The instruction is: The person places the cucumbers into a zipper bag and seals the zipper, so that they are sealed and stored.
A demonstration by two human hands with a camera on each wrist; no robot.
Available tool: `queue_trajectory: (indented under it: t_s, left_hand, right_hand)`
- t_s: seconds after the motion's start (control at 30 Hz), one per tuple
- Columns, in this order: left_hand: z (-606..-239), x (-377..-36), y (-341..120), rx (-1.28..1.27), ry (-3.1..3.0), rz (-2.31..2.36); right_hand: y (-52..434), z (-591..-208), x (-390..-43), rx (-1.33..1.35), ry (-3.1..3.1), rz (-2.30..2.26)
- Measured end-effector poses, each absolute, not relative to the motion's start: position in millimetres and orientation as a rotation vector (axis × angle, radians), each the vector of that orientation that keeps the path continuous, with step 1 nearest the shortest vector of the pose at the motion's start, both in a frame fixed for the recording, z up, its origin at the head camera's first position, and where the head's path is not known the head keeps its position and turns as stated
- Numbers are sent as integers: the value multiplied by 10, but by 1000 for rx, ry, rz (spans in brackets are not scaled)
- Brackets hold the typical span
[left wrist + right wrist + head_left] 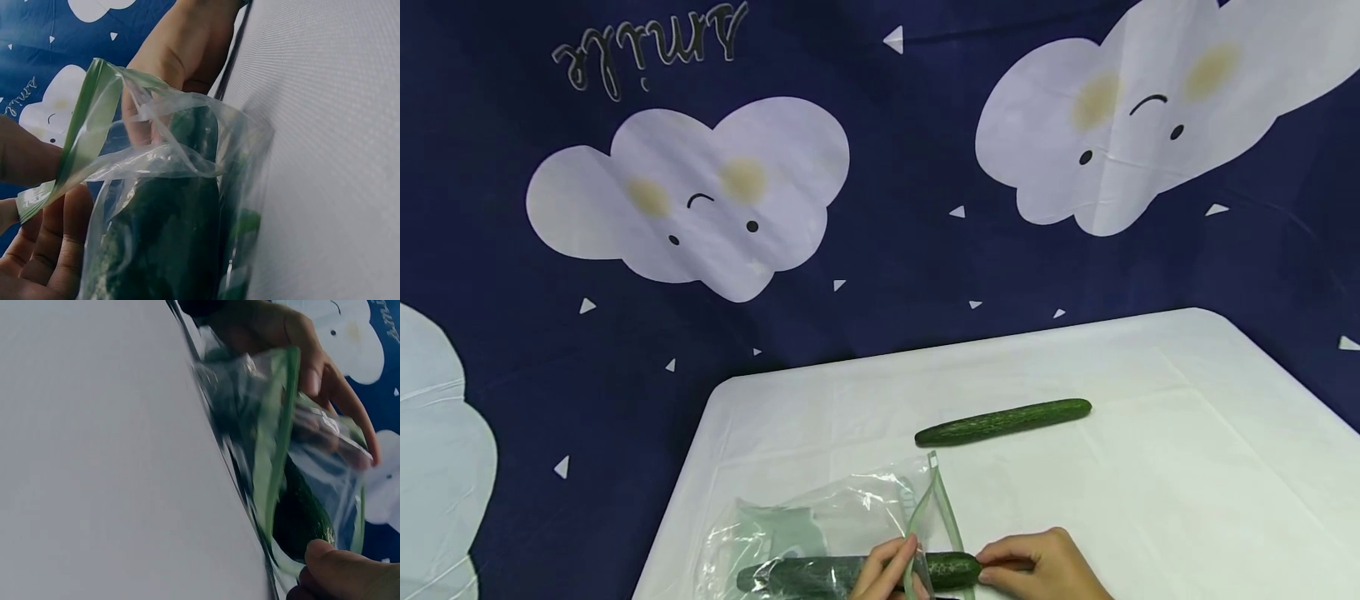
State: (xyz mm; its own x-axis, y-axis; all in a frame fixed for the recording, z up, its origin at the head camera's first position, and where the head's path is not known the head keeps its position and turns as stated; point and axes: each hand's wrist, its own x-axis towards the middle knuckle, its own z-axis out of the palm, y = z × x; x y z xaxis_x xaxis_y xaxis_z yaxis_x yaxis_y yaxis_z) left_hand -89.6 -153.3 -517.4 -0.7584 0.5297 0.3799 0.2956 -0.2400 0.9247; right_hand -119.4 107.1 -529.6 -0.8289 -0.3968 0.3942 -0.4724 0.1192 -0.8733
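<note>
Thumb and fingers of the left hand (883,573) pinching the green lip of a clear zip bag (850,504), right hand (1041,565) facing it, fingertips gripping one end of a cucumber (951,570), mostly inside, second cucumber (1003,422) beyond

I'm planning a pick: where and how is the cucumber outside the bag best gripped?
The loose cucumber is probably best gripped mid-length, from above and right, across its narrow width: it lies flat, long and slim, and the bag is near its left end.
</note>
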Motion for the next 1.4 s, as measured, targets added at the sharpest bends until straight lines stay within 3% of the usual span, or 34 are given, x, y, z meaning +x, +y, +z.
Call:
queue_trajectory:
  t_s: [0.07, 0.2, 0.4, 0.83, 0.97, 1.23, 1.4]
  left_hand:
    - [-5224, -893, -1545, 1234, 1926, 2096]
    - [-5258, -853, -1528, 1291, 2111, 2054]
    - [-5270, -813, -1481, 1258, 2327, 2041]
    - [-5172, -770, -1463, 1217, 2197, 2157]
    - [-5190, -777, -1456, 1219, 2160, 2168]
    - [-5246, -772, -1467, 1137, 2110, 2160]
    - [-5290, -779, -1476, 1137, 2098, 2182]
  right_hand:
    - [1009, -5303, -1202, 942, -2263, 1802]
    - [879, -5313, -1224, 1008, -2237, 1735]
    - [752, -5288, -1245, 1044, -2266, 1767]
    - [825, -5264, -1279, 1026, -2293, 1870]
    - [1078, -5213, -1461, 873, -2309, 1719]
    - [2157, -5087, -2252, 428, -2298, 1203]
    - [2571, -5185, -2625, 377, -2546, 1189]
